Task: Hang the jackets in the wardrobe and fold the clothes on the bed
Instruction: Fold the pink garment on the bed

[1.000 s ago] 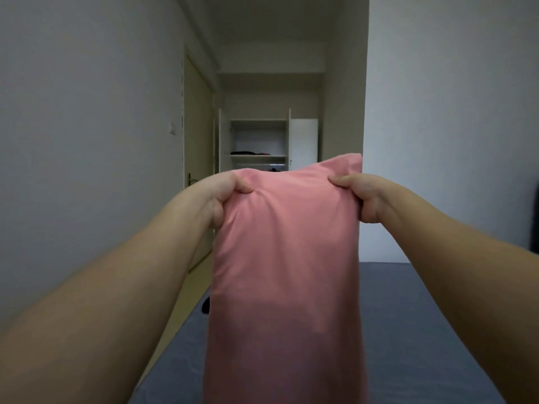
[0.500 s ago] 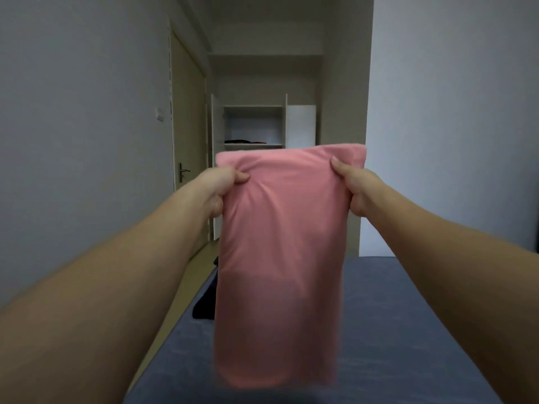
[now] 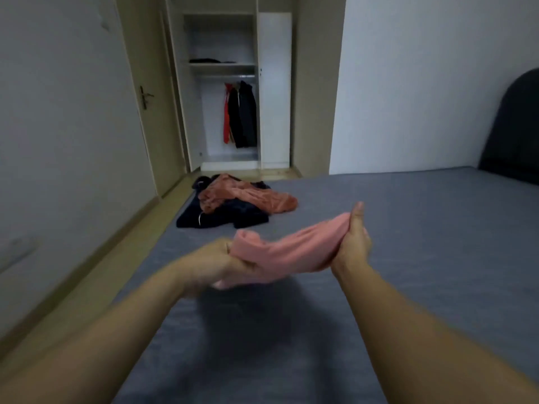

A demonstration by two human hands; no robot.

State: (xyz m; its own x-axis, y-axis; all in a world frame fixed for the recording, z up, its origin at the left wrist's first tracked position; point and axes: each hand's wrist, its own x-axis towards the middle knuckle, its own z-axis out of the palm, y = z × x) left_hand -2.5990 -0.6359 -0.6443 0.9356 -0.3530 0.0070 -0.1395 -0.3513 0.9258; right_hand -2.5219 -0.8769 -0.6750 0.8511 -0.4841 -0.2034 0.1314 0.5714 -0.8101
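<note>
Head view: pink cloth held between both hands

We hold the pink garment (image 3: 287,252) above the bed (image 3: 423,243), our left hand (image 3: 221,262) clenched on its near end, our right hand (image 3: 354,240) gripping its far end. Unfolded clothes (image 3: 233,204) lie near the bed's far left corner. Bare mattress spreads right. Jackets (image 3: 240,115) hang in the wardrobe (image 3: 274,88).

pink garment (image 3: 294,246), grey bed (image 3: 408,228), rust-orange top (image 3: 248,196)
</note>
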